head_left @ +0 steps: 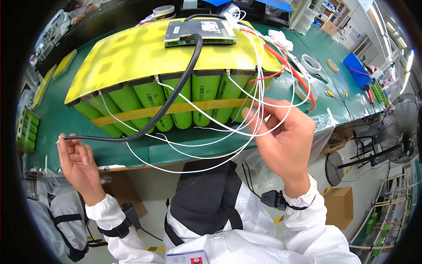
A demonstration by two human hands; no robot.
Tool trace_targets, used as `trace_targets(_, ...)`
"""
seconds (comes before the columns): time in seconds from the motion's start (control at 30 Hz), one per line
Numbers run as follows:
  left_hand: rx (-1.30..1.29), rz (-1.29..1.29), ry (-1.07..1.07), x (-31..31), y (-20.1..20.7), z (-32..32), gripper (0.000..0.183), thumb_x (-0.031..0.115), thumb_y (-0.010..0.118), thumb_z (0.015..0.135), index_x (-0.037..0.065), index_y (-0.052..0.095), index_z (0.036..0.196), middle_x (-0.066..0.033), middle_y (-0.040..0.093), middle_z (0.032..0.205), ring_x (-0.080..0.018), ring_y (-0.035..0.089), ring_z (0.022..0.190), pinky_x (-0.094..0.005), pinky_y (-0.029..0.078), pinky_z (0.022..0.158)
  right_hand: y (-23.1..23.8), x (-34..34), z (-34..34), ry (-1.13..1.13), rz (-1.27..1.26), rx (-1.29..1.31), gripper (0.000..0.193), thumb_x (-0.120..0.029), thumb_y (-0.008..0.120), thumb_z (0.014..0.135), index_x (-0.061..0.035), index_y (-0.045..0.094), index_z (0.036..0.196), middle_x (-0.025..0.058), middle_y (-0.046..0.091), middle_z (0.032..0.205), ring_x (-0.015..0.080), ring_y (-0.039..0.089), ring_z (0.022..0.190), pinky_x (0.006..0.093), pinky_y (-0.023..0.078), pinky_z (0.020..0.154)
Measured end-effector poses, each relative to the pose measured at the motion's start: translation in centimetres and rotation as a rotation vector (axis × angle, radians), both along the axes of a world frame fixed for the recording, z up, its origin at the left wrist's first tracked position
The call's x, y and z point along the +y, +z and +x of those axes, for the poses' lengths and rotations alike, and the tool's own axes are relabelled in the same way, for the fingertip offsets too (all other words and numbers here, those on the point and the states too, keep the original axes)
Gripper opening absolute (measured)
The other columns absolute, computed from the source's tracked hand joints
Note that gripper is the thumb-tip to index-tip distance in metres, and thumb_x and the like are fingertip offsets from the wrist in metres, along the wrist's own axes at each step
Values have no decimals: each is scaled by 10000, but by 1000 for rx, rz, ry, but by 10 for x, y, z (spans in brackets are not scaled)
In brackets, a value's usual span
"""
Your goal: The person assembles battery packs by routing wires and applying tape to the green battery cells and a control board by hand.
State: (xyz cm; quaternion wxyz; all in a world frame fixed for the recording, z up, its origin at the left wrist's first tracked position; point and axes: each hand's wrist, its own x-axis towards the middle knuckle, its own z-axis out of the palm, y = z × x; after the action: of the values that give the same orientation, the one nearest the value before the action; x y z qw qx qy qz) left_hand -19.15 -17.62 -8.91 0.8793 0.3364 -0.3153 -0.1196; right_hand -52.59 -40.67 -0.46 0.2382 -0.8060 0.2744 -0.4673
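A battery pack of green cylindrical cells with a yellow top sheet sits on the table, a tan strip of tape running along its side. On top lies a flat grey circuit-board module. From it a thick black cable curves down over the pack's front. My left hand pinches this cable's end between thumb and fingertips, just off the table's near edge. At the pack's right end my right hand is closed with fingertips on a bundle of thin white wires. Several white wires join the cell tops.
Red cables hang at the pack's right end. Tape rolls and a blue bin stand on the green table to the right. A fan is beyond. Another cell block stands at far left.
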Motion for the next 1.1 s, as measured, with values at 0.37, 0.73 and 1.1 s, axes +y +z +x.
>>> trace_targets(0.37, 78, 10, 88, -8, 7, -13, 211, 216, 455, 1085, 57, 564, 1170, -134, 713, 1045, -85, 484, 465, -215, 315, 390, 3, 5, 16, -171, -265, 29, 155, -82, 809, 736, 15, 742, 837, 72, 602, 577, 111, 513, 430, 253, 380, 445)
trace_targets(0.73, 93, 20, 108, -10, 11, -29, 175, 221, 444, 1090, 81, 496, 1182, -81, 708, 985, -64, 419, 417, -207, 292, 373, 6, 11, 22, -234, -232, -29, 168, -93, 816, 734, 3, 723, 836, 81, 661, 650, 94, 522, 443, 249, 387, 434)
trace_targets(1.1, 140, 38, 143, -15, 22, -38, 158, 232, 446, 1088, 80, 469, 1123, -69, 686, 904, -64, 383, 386, -200, 284, 353, -1, 10, 18, -179, -275, -115, 109, 2, 790, 721, -9, 693, 770, 23, 594, 607, 62, 501, 451, 219, 350, 423)
